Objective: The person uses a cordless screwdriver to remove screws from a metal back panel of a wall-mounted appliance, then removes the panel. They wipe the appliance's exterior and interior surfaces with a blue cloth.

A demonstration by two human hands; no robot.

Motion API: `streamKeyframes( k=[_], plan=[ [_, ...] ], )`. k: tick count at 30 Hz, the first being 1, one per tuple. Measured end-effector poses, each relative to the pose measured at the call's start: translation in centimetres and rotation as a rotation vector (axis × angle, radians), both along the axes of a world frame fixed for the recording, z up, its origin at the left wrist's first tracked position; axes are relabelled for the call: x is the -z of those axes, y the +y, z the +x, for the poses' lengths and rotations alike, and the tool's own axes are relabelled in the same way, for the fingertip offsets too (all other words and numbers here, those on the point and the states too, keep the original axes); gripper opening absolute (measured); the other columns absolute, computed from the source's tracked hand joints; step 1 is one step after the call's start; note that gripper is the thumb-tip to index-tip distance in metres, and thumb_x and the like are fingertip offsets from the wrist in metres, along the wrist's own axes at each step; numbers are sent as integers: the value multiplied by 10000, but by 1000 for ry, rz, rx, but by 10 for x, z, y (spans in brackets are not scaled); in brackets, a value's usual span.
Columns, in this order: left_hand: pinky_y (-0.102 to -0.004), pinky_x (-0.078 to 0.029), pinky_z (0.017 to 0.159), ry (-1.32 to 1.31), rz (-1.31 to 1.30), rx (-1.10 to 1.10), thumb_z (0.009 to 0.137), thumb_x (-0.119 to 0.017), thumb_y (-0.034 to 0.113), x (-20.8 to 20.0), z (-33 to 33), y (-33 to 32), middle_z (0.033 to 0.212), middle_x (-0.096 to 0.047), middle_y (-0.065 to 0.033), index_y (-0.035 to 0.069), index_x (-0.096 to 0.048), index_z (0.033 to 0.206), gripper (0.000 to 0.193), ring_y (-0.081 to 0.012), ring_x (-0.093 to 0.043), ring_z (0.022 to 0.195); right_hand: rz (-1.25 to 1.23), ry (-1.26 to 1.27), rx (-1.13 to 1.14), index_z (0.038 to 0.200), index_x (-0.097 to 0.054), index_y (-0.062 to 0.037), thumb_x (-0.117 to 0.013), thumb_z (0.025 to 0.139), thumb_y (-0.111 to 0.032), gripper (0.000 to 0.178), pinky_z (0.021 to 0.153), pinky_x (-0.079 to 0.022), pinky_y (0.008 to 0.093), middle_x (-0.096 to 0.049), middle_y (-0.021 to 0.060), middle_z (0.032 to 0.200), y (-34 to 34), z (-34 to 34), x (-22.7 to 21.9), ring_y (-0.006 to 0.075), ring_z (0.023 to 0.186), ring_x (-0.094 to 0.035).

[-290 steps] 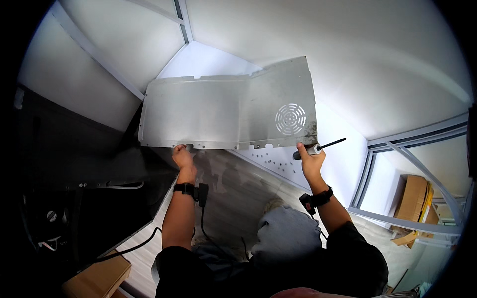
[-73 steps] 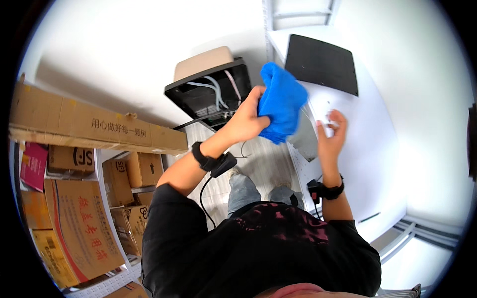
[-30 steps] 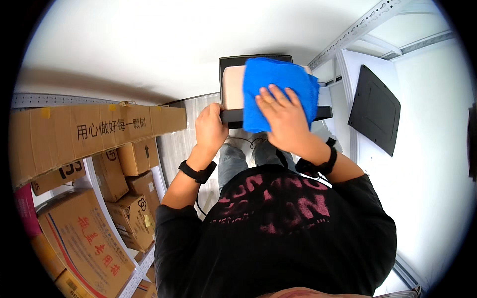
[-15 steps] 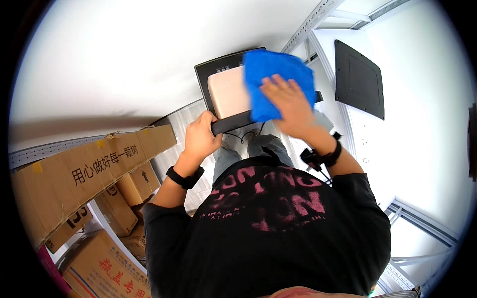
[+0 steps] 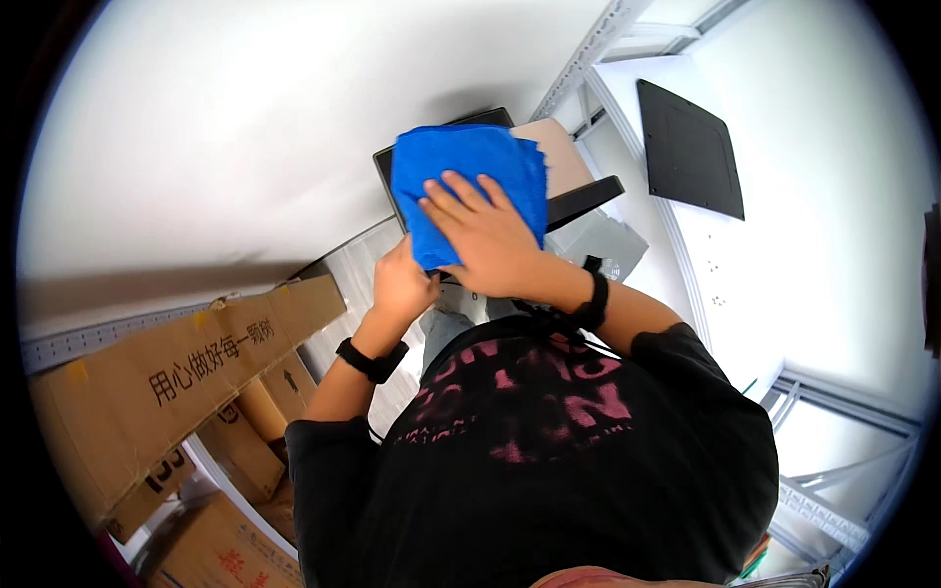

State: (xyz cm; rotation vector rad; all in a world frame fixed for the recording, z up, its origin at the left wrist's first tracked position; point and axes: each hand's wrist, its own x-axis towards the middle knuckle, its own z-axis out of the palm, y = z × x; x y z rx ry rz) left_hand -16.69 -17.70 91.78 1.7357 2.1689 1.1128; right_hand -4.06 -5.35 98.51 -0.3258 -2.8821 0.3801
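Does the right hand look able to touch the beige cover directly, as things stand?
Probably yes: the right hand lies on the blue cloth, but the beige cover shows bare to the cloth's right, with nothing visible between.

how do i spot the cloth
In front of the white wall is a black-edged unit with a beige block. Spread over it, under the person's right hand, is the cloth, its vivid blue unlike the black and beige beside it.

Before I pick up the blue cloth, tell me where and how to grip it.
Probably pinch the blue cloth by its ragged right edge, coming from the right: that thin edge is uncovered, while the right hand lies across the middle.
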Motion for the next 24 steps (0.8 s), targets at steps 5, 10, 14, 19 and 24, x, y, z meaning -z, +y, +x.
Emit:
streamKeyframes(
  k=[5,10,14,19,24],
  plan=[
    [-443,-499,612,1,64,26,625,-669,18,8,-2,3,755,-590,-169,29,-518,891,306,-385,-603,691,-163,0,6,1359,-470,-105,-731,719,-368,740,1099,-229,523,-389,98,1457,22,4,5,288,1371,-303],
    [-416,-491,592,2,40,18,627,-674,19,12,-7,-3,733,-583,-156,41,-513,857,282,-364,-602,669,-77,-66,220,1362,-469,-113,-721,751,-367,708,1103,-233,524,-400,104,1455,63,28,4,305,1375,-313],
    [-390,-481,575,-11,55,14,640,-661,6,8,-4,1,700,-571,-145,41,-507,818,238,-350,-594,640,-24,-106,459,1381,-451,-111,-697,769,-367,708,1108,-213,532,-376,93,1475,93,48,13,301,1397,-270],
    [-390,-483,582,-34,74,-1,628,-661,2,9,-5,1,697,-572,-146,34,-515,827,249,-349,-597,646,27,-162,470,1382,-446,-101,-658,794,-406,696,1082,-200,594,-362,93,1480,81,26,15,304,1387,-271],
    [-407,-502,607,-6,54,24,606,-713,45,12,-10,-2,754,-584,-146,27,-527,866,320,-352,-611,691,-21,-96,144,1361,-472,-102,-650,801,-405,661,1089,-194,586,-399,86,1448,39,-16,10,294,1372,-289]
  ],
)
